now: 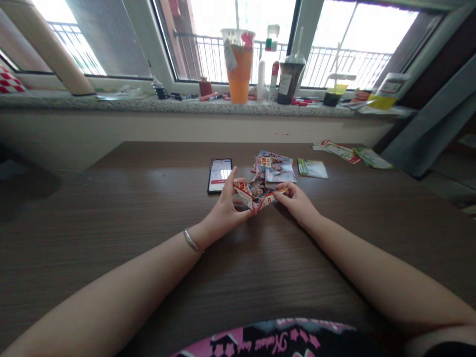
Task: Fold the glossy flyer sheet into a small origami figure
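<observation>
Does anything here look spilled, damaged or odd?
No spill stands out. The leaflets at the back right of the table lie askew, at differing angles; the paper between the left hand and right hand looks creased, seemingly folded.

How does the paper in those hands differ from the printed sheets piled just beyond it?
The folded paper is held between the left hand and right hand; the sheet pile lies on the table. The folded paper is bent into angled flaps, while the sheet pile looks flat. Both carry colourful print.

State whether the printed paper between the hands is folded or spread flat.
Folded: the printed paper shows creases and angled flaps between the left hand and the right hand.
</observation>
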Tool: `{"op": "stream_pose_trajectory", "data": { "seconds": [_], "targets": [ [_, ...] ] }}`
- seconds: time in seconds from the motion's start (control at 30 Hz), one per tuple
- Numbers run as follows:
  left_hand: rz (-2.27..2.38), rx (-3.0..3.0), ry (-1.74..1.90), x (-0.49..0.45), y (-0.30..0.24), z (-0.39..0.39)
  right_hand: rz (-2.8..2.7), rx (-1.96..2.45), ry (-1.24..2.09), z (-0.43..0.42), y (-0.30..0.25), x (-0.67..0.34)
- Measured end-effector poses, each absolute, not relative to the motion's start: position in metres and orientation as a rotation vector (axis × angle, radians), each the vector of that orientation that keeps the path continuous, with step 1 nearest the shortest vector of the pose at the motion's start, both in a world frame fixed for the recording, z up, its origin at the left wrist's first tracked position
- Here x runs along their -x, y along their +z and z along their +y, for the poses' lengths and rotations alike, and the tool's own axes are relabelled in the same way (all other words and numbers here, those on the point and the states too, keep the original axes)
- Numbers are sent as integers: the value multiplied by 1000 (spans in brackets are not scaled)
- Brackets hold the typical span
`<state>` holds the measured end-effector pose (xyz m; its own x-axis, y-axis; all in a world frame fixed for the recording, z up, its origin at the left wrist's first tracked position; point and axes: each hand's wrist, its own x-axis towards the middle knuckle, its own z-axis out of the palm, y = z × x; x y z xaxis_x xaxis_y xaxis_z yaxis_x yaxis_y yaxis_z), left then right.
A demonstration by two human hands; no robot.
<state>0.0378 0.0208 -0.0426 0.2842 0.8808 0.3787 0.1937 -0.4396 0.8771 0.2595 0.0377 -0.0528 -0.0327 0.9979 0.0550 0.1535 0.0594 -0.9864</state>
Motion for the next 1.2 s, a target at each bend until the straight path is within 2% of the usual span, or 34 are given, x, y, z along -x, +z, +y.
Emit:
{"op": "stream_pose_trajectory", "data": {
  "seconds": [0.37, 0.9, 1.2],
  "targets": [
    [910, -1628, 1227, -39, -43, 23, -1424, 1023, 1214, 37, -52, -258],
    [886, -1504, 1252, -41, -43, 28, -1678, 1225, 774, 37, -53, -259],
    [863, -1400, 1218, -42, -40, 27, -1624, 1064, 1075, 32, -50, -252]
  ]
}}
